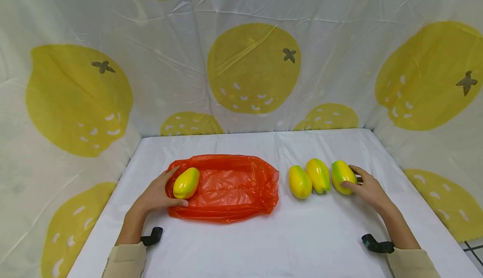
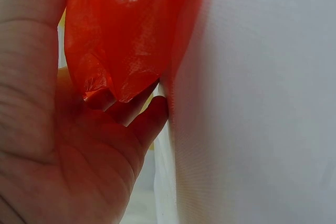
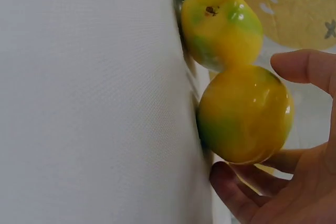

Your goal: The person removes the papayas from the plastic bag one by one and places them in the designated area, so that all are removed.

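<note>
In the head view, a red plastic bag (image 1: 226,185) lies spread with its mouth upward. My left hand (image 1: 158,192) holds its left end between thumb and fingers; the left wrist view shows the film (image 2: 131,30) there. A glossy yellow-green papaya-like fruit (image 1: 186,183) lies inside the bag, by that hand. My right hand (image 1: 371,190) is spread around the rightmost similar fruit (image 1: 344,177) on the table. In the right wrist view, a small gap shows between the thumb (image 3: 296,66) and that fruit (image 3: 247,116); the fingers sit close on its other side.
Two more such fruits, one (image 1: 299,181) nearest the bag and another (image 1: 318,175) beside it, stand left of the right hand's fruit. A white cloth (image 1: 264,244) covers the table. Lemon-print curtains (image 1: 253,72) enclose the back and sides.
</note>
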The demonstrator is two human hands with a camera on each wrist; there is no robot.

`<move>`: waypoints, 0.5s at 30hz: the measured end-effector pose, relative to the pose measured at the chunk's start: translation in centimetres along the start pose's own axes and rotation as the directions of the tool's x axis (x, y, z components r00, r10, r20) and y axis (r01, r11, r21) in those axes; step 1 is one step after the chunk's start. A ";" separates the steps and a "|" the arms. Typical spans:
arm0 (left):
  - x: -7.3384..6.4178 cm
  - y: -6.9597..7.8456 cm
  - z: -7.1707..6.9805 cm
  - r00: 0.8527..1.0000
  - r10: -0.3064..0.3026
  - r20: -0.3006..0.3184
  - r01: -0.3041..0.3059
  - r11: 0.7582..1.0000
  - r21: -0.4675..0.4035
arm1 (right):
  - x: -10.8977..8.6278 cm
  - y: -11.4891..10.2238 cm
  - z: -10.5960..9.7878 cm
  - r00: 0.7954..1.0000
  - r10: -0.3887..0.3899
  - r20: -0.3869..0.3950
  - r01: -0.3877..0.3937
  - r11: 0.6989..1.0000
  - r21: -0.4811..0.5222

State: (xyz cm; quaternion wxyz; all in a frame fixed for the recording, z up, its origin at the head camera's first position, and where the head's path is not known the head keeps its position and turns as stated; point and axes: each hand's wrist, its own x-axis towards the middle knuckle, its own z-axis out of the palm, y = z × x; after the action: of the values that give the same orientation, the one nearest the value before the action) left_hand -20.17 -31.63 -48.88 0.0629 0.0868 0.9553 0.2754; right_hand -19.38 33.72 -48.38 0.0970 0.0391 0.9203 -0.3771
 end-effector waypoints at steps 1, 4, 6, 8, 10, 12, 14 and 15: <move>0.0 0.0 0.0 1.000 -0.001 0.000 0.001 1.000 0.000 | 0.0 0.0 0.0 1.000 -0.007 0.000 0.007 1.000 0.006; 0.0 0.0 0.0 1.000 0.001 -0.002 -0.001 1.000 -0.002 | 0.0 0.0 0.1 1.000 -0.027 0.000 0.027 0.999 0.028; 0.0 0.0 0.0 1.000 0.006 -0.005 -0.006 1.000 -0.001 | 0.0 0.1 0.2 0.999 -0.035 0.000 0.035 0.999 0.037; -0.1 -0.1 0.0 1.000 0.010 -0.007 -0.010 1.000 -0.002 | 0.0 0.0 0.2 0.999 -0.035 0.001 0.035 0.999 0.041; 0.0 -0.1 0.0 1.000 0.012 -0.006 -0.012 1.000 -0.004 | 0.0 0.0 0.1 1.000 -0.030 0.000 0.030 0.999 0.039; 0.0 -0.1 0.0 1.000 0.012 -0.006 -0.012 1.000 -0.008 | 0.0 0.0 0.0 1.000 -0.030 -0.004 0.030 0.999 0.035; 0.0 -0.1 0.0 1.000 0.012 -0.005 -0.012 1.000 -0.012 | 0.0 0.0 -0.2 0.999 -0.031 -0.012 0.031 0.999 0.036; 0.0 -0.1 0.0 1.000 0.011 -0.004 -0.011 1.000 -0.012 | 0.0 0.0 -0.3 0.999 -0.034 -0.020 0.035 0.999 0.038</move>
State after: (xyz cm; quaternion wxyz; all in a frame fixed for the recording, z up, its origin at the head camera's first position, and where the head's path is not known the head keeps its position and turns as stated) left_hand -20.21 -31.68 -48.95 0.0599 0.0909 0.9533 0.2817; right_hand -19.44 33.86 -48.18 0.0807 0.0286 0.9142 -0.3961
